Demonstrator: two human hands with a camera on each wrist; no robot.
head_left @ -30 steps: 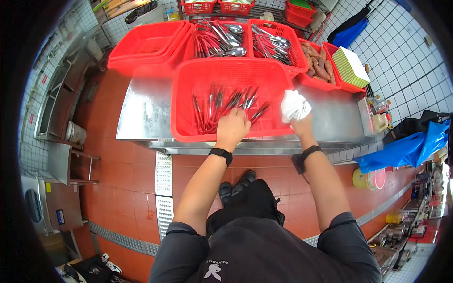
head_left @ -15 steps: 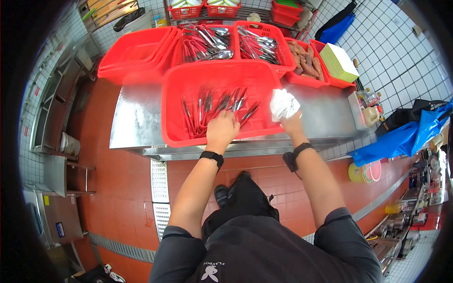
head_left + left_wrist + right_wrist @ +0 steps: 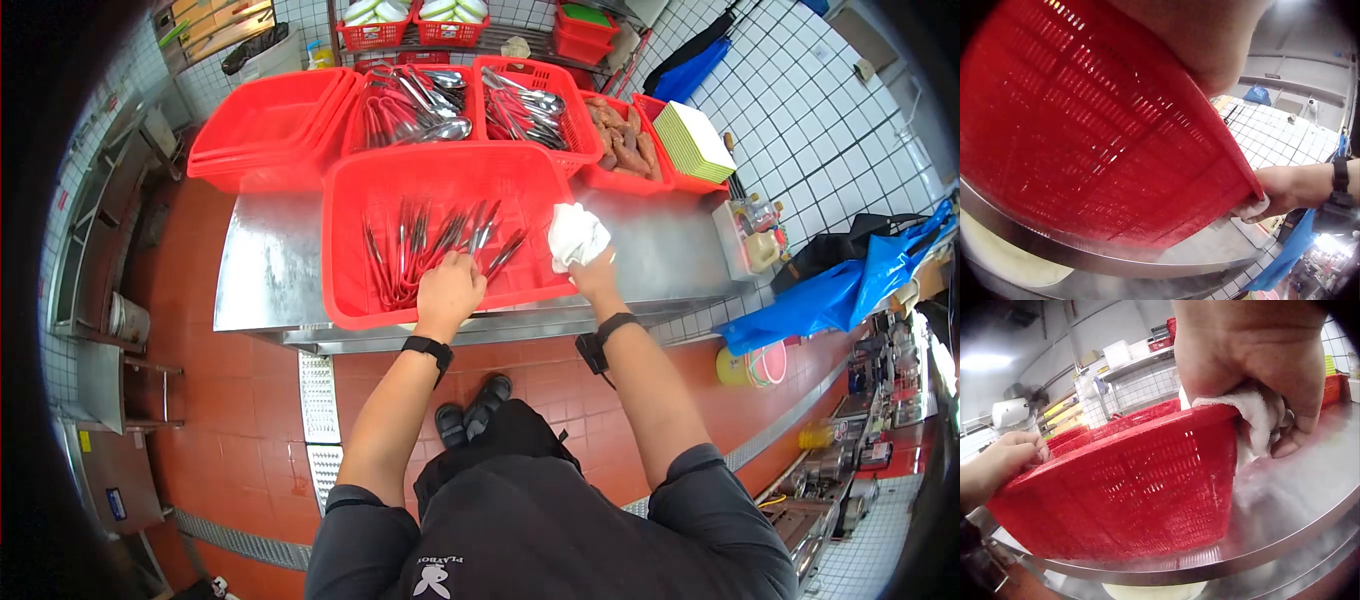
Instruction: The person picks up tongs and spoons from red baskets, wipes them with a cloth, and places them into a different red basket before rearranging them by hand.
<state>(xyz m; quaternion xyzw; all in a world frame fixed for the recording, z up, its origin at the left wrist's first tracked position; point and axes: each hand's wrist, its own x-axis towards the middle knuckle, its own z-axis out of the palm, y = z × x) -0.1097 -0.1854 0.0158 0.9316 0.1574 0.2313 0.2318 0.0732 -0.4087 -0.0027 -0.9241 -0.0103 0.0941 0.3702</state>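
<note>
A large red basket (image 3: 350, 260) stands on the steel table, with several red-and-black tongs (image 3: 420, 240) lying in it. My left hand (image 3: 450, 292) is over the basket's near rim, beside the tongs, its fingers bent down inside; the fingertips are hidden. In the right wrist view the left hand (image 3: 1007, 461) lies across the rim. At the basket's near right corner my right hand (image 3: 597, 277) grips a bunched white cloth (image 3: 578, 236). The right wrist view shows that cloth (image 3: 1254, 419) draped over the corner, with the right hand's (image 3: 1260, 362) fingers curled round it.
Behind stand stacked red baskets (image 3: 265, 115), two baskets of tongs and spoons (image 3: 415, 105) (image 3: 525, 105), a basket of brown tubers (image 3: 628, 145) and stacked green-edged white items (image 3: 693, 143). Bottles (image 3: 760, 215) stand at the right. The steel table (image 3: 262, 250) has a front edge near me.
The whole head view has shifted, so that basket and hands appear further left and slightly lower. The hands keep about the same places at the basket, the cloth still in the right one.
</note>
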